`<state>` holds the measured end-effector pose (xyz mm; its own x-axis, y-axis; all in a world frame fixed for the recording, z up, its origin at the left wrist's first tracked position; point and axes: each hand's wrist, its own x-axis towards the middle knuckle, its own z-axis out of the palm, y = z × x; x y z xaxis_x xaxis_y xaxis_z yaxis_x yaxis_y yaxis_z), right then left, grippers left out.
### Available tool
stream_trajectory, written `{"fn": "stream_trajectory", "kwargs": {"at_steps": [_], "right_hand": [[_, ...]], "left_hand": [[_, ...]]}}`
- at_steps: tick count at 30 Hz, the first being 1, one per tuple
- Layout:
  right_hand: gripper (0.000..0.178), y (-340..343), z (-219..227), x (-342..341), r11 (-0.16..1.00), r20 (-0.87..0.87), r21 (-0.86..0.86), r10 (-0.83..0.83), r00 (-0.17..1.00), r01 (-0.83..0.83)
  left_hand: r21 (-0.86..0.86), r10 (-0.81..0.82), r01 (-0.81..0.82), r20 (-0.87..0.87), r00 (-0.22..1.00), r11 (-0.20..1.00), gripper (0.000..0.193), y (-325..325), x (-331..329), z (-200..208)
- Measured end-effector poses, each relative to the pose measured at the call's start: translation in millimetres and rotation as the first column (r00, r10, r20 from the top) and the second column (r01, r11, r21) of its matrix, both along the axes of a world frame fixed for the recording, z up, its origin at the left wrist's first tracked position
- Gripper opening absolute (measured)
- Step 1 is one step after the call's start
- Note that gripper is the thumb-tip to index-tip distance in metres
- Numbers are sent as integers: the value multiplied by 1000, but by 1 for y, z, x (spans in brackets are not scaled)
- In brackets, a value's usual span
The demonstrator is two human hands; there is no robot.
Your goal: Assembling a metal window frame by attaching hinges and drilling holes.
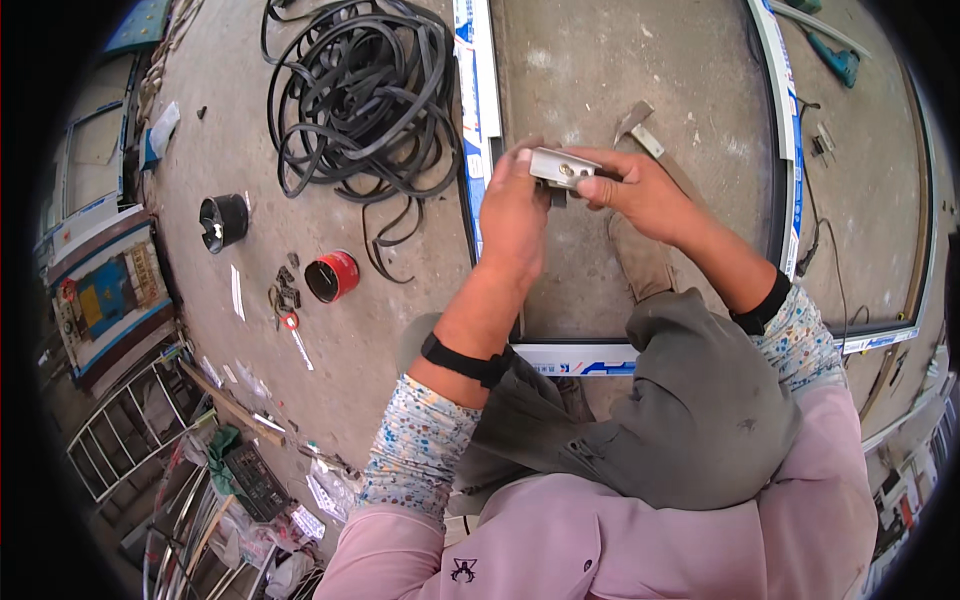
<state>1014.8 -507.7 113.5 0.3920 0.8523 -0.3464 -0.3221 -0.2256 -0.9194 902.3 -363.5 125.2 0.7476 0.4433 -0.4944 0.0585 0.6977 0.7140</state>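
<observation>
In front of me, above a large window frame [468, 165] with blue-and-white protective film, both hands hold one small silver metal bracket [550, 165]. It has a flat face with a brass-coloured screw or hole in it, and a darker part shows below. My left hand [515, 215] closes on its left end, thumb along the top. My right hand [645, 195] pinches its right end between thumb and fingers. Beyond the right hand a hammer [648, 140] lies on the floor inside the frame, its handle partly hidden by my hand.
A tangled heap of black rubber strip [360, 100] lies far left. Nearer are a black can [223, 222], a red can [332, 276] and small dark pieces [284, 292]. A teal power tool [838, 62] with a cable sits far right. Scrap and a metal ladder-like rack [130, 430] fill the left side.
</observation>
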Motion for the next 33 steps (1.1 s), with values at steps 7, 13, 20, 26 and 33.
{"fn": "stream_trajectory", "kwargs": {"at_steps": [7,13,20,26,33], "right_hand": [[60,21,3,-10,993,79,107,-48,996,40],[70,28,7,-12,984,126,175,-49,991,26],[67,30,2,-11,983,123,139,-137,983,119],[60,31,-30,-2,980,216,-136,-111,970,142],[66,57,-99,-3,959,214,-247,-83,973,136]], "left_hand": [[-348,40,19,162,986,937,42,32,-25,0],[-352,70,25,253,965,936,35,33,-34,-5],[-315,-21,35,50,999,948,27,43,-24,-15],[-60,-78,69,-159,984,996,34,48,-23,-25],[668,-111,648,-660,743,366,70,81,-32,-50]]}}
